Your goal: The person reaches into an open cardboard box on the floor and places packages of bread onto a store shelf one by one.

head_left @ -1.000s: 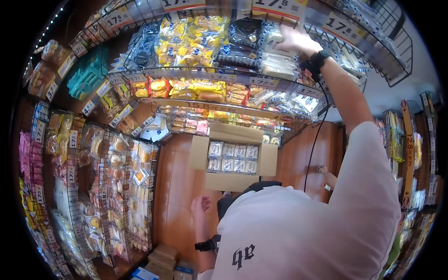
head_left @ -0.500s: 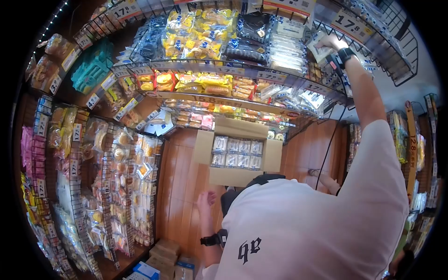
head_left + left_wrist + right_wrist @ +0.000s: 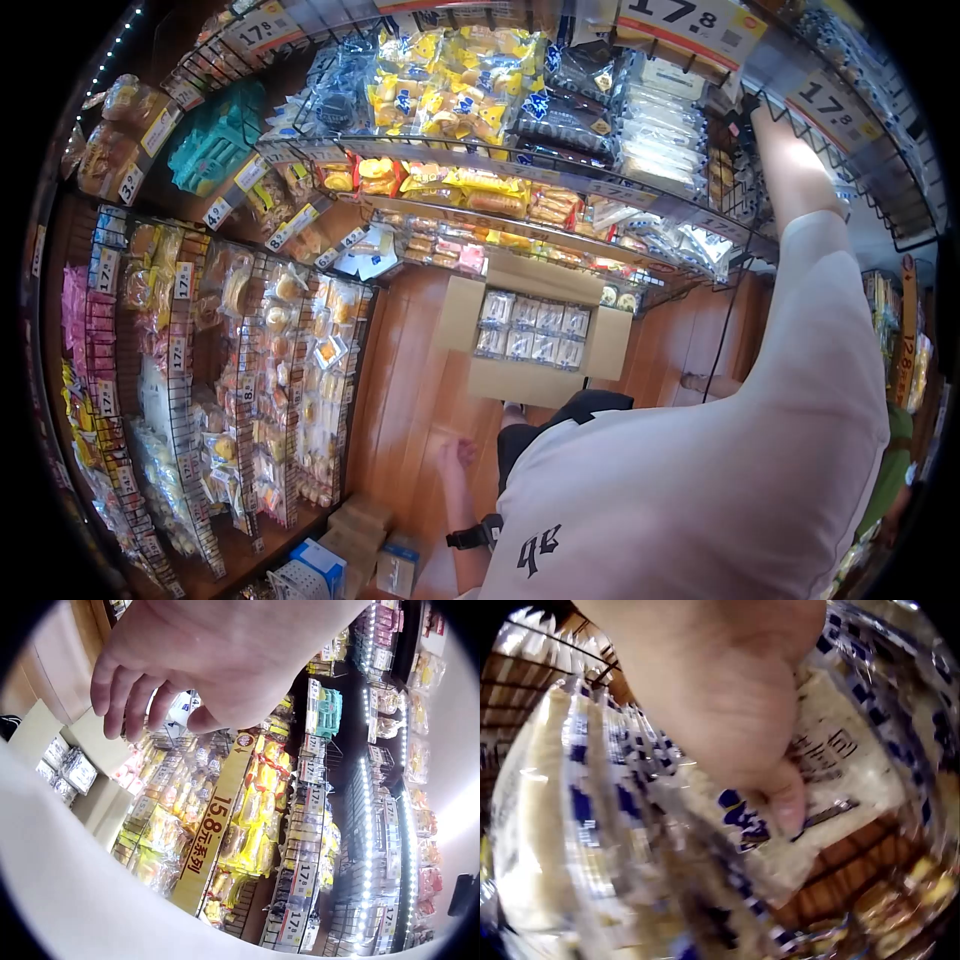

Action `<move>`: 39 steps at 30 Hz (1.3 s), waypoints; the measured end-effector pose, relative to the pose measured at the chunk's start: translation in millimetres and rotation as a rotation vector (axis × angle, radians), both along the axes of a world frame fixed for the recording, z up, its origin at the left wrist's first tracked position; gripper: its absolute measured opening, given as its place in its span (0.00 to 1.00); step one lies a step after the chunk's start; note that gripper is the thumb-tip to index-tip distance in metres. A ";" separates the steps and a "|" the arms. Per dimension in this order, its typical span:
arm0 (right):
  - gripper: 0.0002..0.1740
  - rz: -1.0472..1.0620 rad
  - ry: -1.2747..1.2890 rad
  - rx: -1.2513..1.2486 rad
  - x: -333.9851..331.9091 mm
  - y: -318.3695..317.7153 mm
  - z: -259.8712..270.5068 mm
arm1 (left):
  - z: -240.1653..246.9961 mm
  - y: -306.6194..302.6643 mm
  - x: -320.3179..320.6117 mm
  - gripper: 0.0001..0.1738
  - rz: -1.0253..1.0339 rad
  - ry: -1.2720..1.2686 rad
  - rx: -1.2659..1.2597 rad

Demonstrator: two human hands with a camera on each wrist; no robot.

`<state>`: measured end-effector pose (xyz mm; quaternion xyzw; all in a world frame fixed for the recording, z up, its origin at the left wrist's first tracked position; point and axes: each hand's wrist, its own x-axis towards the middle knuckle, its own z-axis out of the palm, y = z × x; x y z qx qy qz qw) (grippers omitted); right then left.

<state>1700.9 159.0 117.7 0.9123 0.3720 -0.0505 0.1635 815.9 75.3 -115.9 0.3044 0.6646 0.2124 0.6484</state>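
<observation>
One flat pale packet in clear-and-blue plastic (image 3: 859, 769), tilted beside similar upright packets (image 3: 544, 787) at black wire shelf (image 3: 612, 188); right hand (image 3: 727, 697) has thumb on its face, other fingers hidden, cannot tell whether gripping; left hand (image 3: 202, 667) hangs, fingers loosely apart.

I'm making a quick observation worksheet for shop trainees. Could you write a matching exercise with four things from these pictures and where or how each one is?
Things:
1. right hand
2. left hand
3. cardboard box
4. yellow packets

Places and states:
A. flaps open, small packets inside
B. on a shelf, just left of dark packets in the head view
C. gripping a pale packet with blue print
D. holding nothing, fingers relaxed

Right pairs: 1-C, 2-D, 3-A, 4-B
</observation>
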 end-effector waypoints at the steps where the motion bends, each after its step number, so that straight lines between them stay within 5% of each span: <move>1: 0.29 0.009 -0.015 -0.008 4.0 -0.5 -4.6 | 2.4 -2.7 3.9 0.18 -0.018 0.020 -0.006; 10: 0.28 0.072 -0.104 -0.050 12.4 5.2 -8.0 | 43.7 5.7 74.9 0.19 -0.153 -0.008 0.050; 18: 0.28 0.178 -0.221 -0.130 -14.4 -9.5 0.1 | 3.0 13.5 29.9 0.16 -0.096 -0.024 0.010; 27: 0.23 0.360 0.000 -0.321 -34.2 -12.8 2.7 | -1.2 26.9 27.7 0.22 -0.050 -0.005 -0.060; 28: 0.23 0.045 0.118 -0.152 -22.8 -12.8 -8.7 | -0.5 26.2 29.6 0.22 -0.053 -0.011 -0.052; 30: 0.21 0.237 0.062 -0.072 44.0 -15.6 -49.9 | 0.6 24.3 31.4 0.22 -0.055 -0.012 -0.045; 33: 0.22 0.257 0.073 -0.048 -3.6 -8.1 -18.3 | 4.7 20.8 31.8 0.22 -0.057 -0.001 -0.042; 35: 0.25 0.022 0.258 0.108 3.0 -7.3 -23.1 | 13.2 14.3 34.7 0.22 -0.048 0.000 -0.032; 39: 0.19 0.103 0.496 0.142 -10.6 -27.0 18.1 | -1.2 1.7 30.2 0.21 -0.069 -0.045 -0.044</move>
